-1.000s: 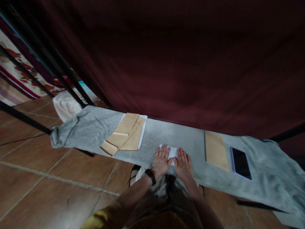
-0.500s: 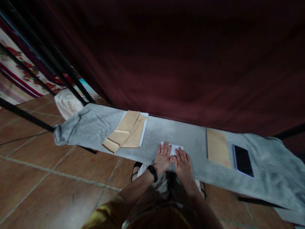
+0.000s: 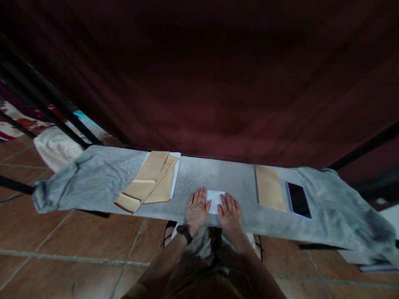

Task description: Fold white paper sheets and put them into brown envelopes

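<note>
A small folded white paper (image 3: 213,200) lies flat on the grey cloth near the front edge. My left hand (image 3: 197,207) rests flat at the paper's left edge, fingers stretched forward and thumb towards it. At the right edge my right hand (image 3: 230,212) lies flat too, its fingers over the paper's border. Neither hand grips anything. To the left is a fanned pile of brown envelopes (image 3: 157,170) with white sheets (image 3: 175,176) showing beneath. One more brown envelope (image 3: 270,187) lies to the right of my right hand.
A phone (image 3: 299,200) with a dark screen lies right of the single envelope. The grey cloth (image 3: 215,168) covers a narrow bench. Behind it hangs a dark red curtain (image 3: 199,116). Black metal bars (image 3: 59,110) stand at the left, beside a striped cloth (image 3: 56,145).
My hands have moved apart, the left one to the paper's left edge, so more of the paper shows. The camera view has turned a little, shifting the scene left.
</note>
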Demonstrator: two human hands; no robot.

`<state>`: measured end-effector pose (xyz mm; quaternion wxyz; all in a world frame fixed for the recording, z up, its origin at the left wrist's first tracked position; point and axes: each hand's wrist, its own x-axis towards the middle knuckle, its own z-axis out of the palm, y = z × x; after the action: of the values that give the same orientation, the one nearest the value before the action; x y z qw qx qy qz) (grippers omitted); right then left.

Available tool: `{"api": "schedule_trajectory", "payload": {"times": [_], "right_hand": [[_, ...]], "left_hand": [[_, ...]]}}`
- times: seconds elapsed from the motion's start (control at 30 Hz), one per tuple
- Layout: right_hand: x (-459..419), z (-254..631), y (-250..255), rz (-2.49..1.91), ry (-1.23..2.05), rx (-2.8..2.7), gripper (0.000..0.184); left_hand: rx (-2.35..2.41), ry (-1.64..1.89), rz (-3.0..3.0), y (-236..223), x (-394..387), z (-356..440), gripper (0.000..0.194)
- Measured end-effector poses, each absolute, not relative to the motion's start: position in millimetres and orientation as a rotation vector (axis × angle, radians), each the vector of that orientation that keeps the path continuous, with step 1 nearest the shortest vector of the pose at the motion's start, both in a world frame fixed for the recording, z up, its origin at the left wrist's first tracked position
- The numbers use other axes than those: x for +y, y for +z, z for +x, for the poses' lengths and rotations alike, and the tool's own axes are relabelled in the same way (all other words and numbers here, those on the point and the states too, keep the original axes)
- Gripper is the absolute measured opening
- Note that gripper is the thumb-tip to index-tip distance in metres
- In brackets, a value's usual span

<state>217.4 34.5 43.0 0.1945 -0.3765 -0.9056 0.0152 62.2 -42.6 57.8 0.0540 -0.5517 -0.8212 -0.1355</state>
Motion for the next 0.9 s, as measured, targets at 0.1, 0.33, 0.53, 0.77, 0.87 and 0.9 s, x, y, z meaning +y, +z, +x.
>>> {"api": "schedule_trajectory", "payload": {"times": [0.1, 0.33, 0.53, 0.77, 0.87, 0.9], "right_hand": [[34.3, 215.7, 41.6, -1.074, 0.045, -2.517, 0.05], [33.5, 213.4, 41.6, -1.073, 0.036, -2.477, 0.048], [32.9, 211.8, 42.6, -1.084, 0.022, -2.467, 0.049], [33.2, 213.4, 41.9, -1.055, 0.048, -2.431, 0.047], [35.0, 216.9, 39.1, -1.037, 0.142, -2.398, 0.049], [36.2, 218.5, 37.5, -1.032, 0.195, -2.362, 0.05]], "left_hand": [[-2.541, -0.432, -1.622, 59.6, -47.2, 54.8, 0.057], [-2.585, -0.447, -1.599, 72.1, -43.4, 48.0, 0.052], [-2.602, -0.479, -1.73, 94.2, -25.4, 38.1, 0.043], [-2.592, -0.614, -1.779, 110.4, -7.2, 24.2, 0.025], [-2.555, -0.724, -1.804, 120.4, -4.6, 24.3, 0.023], [-2.54, -0.767, -1.804, 125.2, -4.6, 24.9, 0.022]]}}
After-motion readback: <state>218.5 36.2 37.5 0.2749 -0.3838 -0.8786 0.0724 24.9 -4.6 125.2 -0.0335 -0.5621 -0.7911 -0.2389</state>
